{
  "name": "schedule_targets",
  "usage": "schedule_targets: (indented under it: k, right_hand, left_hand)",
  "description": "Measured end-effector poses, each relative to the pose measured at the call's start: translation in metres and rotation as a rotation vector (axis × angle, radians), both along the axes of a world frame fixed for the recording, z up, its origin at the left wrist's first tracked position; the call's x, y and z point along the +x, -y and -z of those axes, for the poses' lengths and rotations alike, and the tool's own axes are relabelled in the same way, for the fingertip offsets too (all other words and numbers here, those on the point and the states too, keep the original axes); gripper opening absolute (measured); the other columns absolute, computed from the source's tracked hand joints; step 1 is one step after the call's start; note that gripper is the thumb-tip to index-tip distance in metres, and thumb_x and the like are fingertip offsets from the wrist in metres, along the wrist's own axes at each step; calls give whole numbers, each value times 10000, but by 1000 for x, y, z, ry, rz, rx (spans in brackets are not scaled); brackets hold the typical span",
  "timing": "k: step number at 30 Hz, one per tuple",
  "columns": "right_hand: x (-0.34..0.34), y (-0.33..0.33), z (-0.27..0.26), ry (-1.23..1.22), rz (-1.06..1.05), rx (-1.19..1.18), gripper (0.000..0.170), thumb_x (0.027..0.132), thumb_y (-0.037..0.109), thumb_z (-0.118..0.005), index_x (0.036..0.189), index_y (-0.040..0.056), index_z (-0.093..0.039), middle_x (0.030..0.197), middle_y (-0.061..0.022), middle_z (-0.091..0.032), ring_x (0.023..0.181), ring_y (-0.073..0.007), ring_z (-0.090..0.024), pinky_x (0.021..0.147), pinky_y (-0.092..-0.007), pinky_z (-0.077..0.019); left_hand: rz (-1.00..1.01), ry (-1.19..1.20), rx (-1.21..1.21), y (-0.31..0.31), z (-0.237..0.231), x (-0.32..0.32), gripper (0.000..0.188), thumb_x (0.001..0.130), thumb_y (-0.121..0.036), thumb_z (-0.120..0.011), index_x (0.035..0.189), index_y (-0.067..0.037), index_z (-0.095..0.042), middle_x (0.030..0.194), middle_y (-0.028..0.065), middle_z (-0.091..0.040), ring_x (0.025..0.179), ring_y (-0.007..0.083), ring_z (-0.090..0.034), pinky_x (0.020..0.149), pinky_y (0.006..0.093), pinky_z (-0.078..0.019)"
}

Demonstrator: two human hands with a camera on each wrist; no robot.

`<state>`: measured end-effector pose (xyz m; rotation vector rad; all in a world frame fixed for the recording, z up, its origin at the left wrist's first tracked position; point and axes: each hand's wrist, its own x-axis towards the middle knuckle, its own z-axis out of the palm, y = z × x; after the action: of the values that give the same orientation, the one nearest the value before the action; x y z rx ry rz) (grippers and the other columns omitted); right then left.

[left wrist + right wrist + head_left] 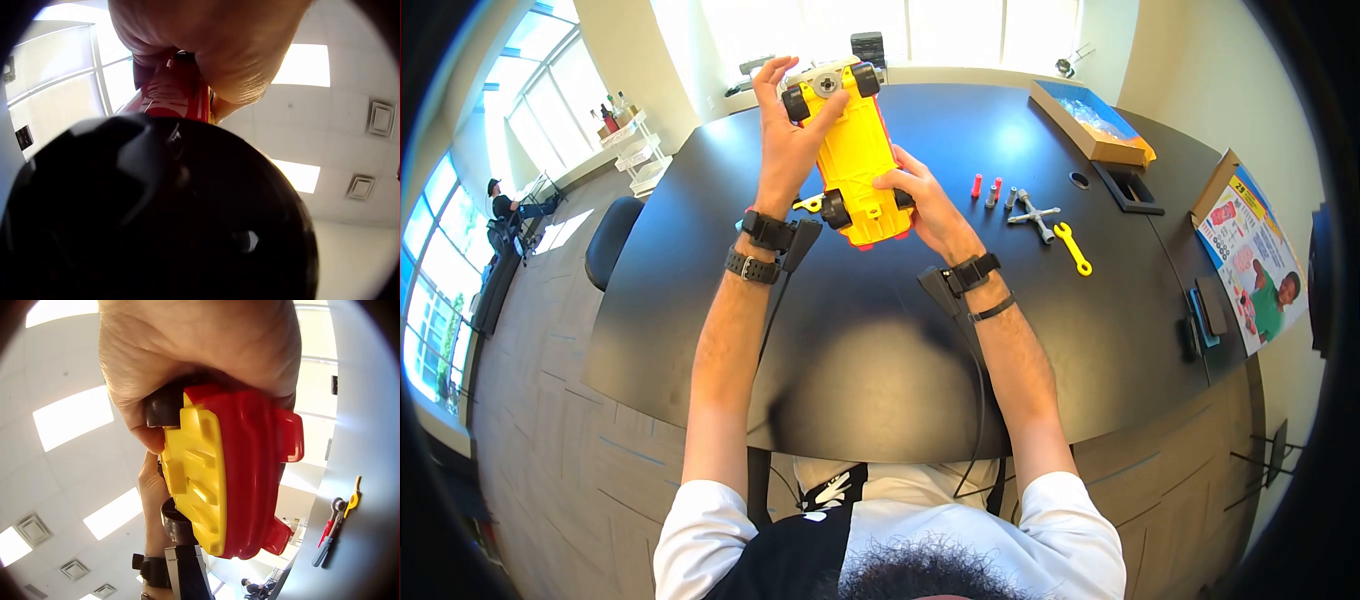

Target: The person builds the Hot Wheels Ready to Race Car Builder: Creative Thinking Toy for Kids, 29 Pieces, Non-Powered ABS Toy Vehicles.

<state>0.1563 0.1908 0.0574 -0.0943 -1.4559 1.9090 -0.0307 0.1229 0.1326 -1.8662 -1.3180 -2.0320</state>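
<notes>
A toy vehicle with a yellow underside (855, 165) and black wheels is held up above the table, underside facing the head view. The left hand (795, 140) grips its far end, thumb by a grey round part (827, 85). At the near end, the right hand (935, 205) holds the right side, thumb on the underside. Red bodywork (250, 475) shows in the right wrist view beneath the right hand (200, 344). In the left wrist view, a large black round shape covers much of the picture below the left hand (212, 31) and a red body part (178, 94).
On the dark table (850, 370), right of the toy, lie small red and grey pieces (977, 186), a grey cross-shaped tool (1033, 217) and a yellow wrench (1073, 248). Farther right are an open cardboard box (1090, 120) and a printed box (1255, 250). A black chair (612, 243) stands left.
</notes>
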Motion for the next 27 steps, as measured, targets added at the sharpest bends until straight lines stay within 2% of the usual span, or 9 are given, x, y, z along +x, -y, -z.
schedule_targets:
  k: [2, 3, 5, 6, 8, 15, 17, 22, 27]
  right_hand:
    - [1, 1, -1, -4, -4, -2, 527, 912, 150, -720, 1400, 19, -571, 1269, -88, -700, 1126, -174, -693, 997, -321, -550]
    - [2, 1, -1, -12, -11, -2, 536, 914, 151, -718, 1412, 20, -566, 1284, -90, -698, 1136, -173, -690, 1003, -319, -547]
    - [4, 0, -2, -19, -17, -2, 546, 916, 153, -717, 1423, 21, -562, 1299, -92, -696, 1147, -171, -688, 1009, -318, -545]
    - [4, -1, -2, -19, -22, 14, 549, 918, 155, -718, 1427, 25, -561, 1306, -92, -693, 1152, -170, -686, 1014, -318, -544]
    - [5, -2, -2, -20, -26, 28, 551, 920, 157, -719, 1432, 28, -559, 1313, -92, -691, 1158, -169, -684, 1020, -318, -542]
    - [9, -12, 1, 65, -93, 82, 598, 959, 169, -717, 1490, -4, -504, 1376, -88, -659, 1229, -155, -651, 1059, -329, -529]
    - [9, -11, 0, 107, -110, 114, 620, 975, 185, -725, 1513, -10, -486, 1395, -88, -650, 1245, -156, -643, 1075, -333, -523]
    - [10, -4, -5, 159, -127, 179, 730, 1048, 328, -757, 1598, -9, -416, 1484, -105, -617, 1353, -177, -604, 1168, -368, -480]
    - [16, -8, 0, 267, -192, 191, 711, 1047, 327, -762, 1584, -13, -443, 1474, -95, -634, 1351, -187, -611, 1177, -370, -472]
  left_hand:
    - [200, 117, 11, 4, -3, 7, 620, 1028, -213, -778, 1522, -116, -416, 1576, 126, -480, 1187, 210, -668, 988, 328, -590]
    - [202, 118, 11, -2, 0, -2, 620, 1028, -213, -778, 1522, -116, -416, 1576, 126, -480, 1187, 210, -668, 988, 328, -590]
    - [-82, -190, 134, -15, 1, -24, 420, 1024, -159, -766, 1393, -105, -571, 1564, 113, -482, 1162, 194, -649, 964, 315, -573]
    - [-81, -190, 133, -16, 4, -25, 420, 1024, -159, -766, 1393, -105, -571, 1564, 113, -482, 1162, 194, -649, 964, 315, -573]
    - [-105, -143, 114, -7, -1, -10, 293, 1009, -162, -772, 1276, -96, -670, 1537, 101, -500, 1181, 180, -614, 971, 312, -549]
    - [-113, -164, 86, -4, 1, -7, 285, 989, -190, -797, 1255, -101, -747, 1503, 112, -521, 1255, 185, -583, 1017, 310, -534]
    - [-23, -97, -29, 3, 2, -2, 296, 991, -178, -793, 1278, -109, -767, 1480, 108, -521, 1260, 189, -587, 1030, 305, -528]
    - [-23, -151, -81, 2, 12, -4, 289, 1000, -169, -771, 1284, -116, -776, 1462, 96, -515, 1259, 191, -586, 1044, 309, -516]
    - [15, -153, -170, 11, 20, -4, 279, 1008, -151, -747, 1283, -122, -781, 1466, 97, -515, 1234, 191, -587, 1041, 317, -510]
